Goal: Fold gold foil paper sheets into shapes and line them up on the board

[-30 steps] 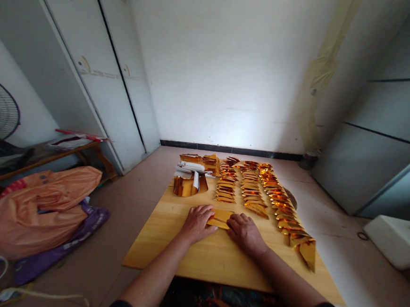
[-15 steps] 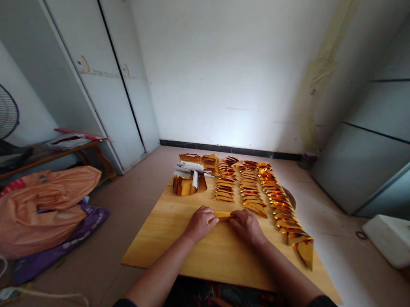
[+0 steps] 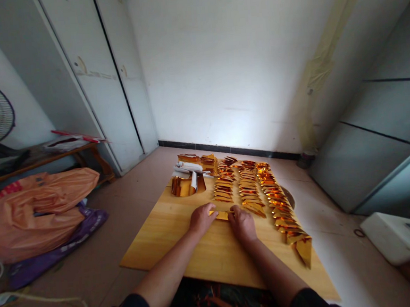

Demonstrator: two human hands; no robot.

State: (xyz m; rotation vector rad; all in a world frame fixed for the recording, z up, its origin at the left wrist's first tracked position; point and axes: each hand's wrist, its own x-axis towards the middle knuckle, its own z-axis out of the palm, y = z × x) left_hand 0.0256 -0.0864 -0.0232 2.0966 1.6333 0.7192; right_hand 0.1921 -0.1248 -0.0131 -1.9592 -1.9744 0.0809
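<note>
Near the counter's (image 3: 151, 243) middle, the left hand (image 3: 202, 218) and right hand (image 3: 242, 221) pinched opposite ends of a gold paper strip (image 3: 223, 215), nearer than the folded papers (image 3: 250, 192). Folding seemed in hand; the next move likely called for even pressure along its length.

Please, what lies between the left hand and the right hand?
In the head view, a gold strip, held at both ends, spans from the left hand to the right hand.
</note>
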